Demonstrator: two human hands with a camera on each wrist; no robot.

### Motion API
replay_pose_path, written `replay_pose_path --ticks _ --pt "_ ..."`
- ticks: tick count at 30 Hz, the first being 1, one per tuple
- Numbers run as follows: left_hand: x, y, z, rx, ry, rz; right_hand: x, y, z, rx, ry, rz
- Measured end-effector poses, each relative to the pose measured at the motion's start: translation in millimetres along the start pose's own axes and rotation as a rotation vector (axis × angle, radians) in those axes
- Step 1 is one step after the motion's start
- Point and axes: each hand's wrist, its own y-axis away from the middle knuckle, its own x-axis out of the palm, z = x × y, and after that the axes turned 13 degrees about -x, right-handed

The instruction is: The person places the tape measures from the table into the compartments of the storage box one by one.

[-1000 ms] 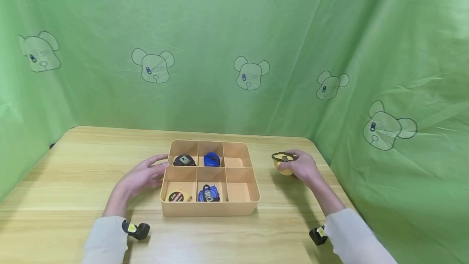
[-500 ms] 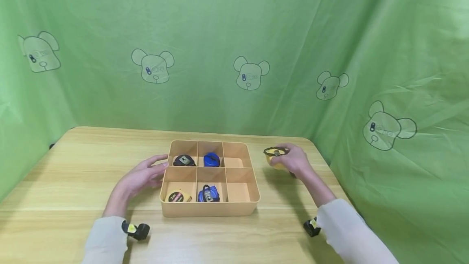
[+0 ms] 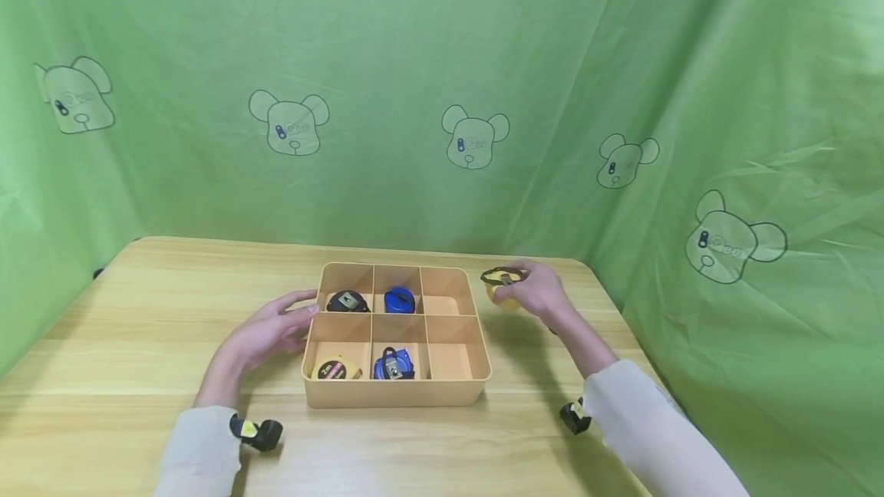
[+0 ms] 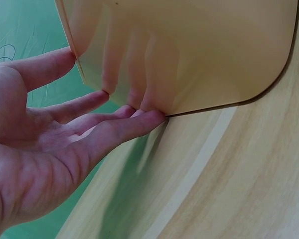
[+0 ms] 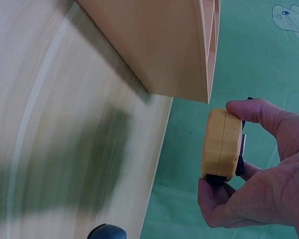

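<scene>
My right hand point(image 3: 540, 291) grips a yellow tape measure point(image 5: 222, 144) with a black strap between thumb and fingers, held above the table to the right of the box. The peach six-compartment box point(image 3: 397, 393) stands mid-table. My left hand point(image 4: 65, 134) touches its left wall with fingertips, fingers fairly straight. In the box's back row lie a black tape measure point(image 3: 347, 301) at left and a blue tape measure point(image 3: 399, 300) in the middle. The front row has a yellow "2m" tape measure point(image 3: 336, 369) at left and a blue one with a black strap point(image 3: 394, 364) in the middle.
The wooden table point(image 3: 138, 328) extends around the box. Green curtains point(image 3: 387, 175) with bear drawings hang behind it and at both sides. A black rounded object point(image 5: 107, 232) shows at the bottom of the right wrist view.
My right hand has carried the yellow tape measure leftward and a little farther back, closer to the box. The left hand and the box have stayed in place.
</scene>
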Motion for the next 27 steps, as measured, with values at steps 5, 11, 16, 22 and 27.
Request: replay_pose_path --ticks 5,11,16,22,27 --pt "0.3 0.6 0.1 -0.002 0.007 -0.004 5.6 -3.8 7.7 -0.024 0.008 0.005" --pt "0.0 1.1 -0.4 -0.004 0.005 -0.005 13.1 -8.6 16.1 -0.050 0.013 0.001" --pt "-0.6 0.9 -1.0 -0.002 -0.007 -0.005 19.2 -12.1 22.4 -0.060 0.008 0.007" --pt "0.0 1.2 -1.4 -0.005 -0.011 -0.004 26.7 -13.7 29.2 -0.056 -0.015 0.012" --pt "0.1 0.7 -1.1 -0.007 -0.008 -0.004 34.3 -15.4 34.3 -0.057 -0.017 0.014"
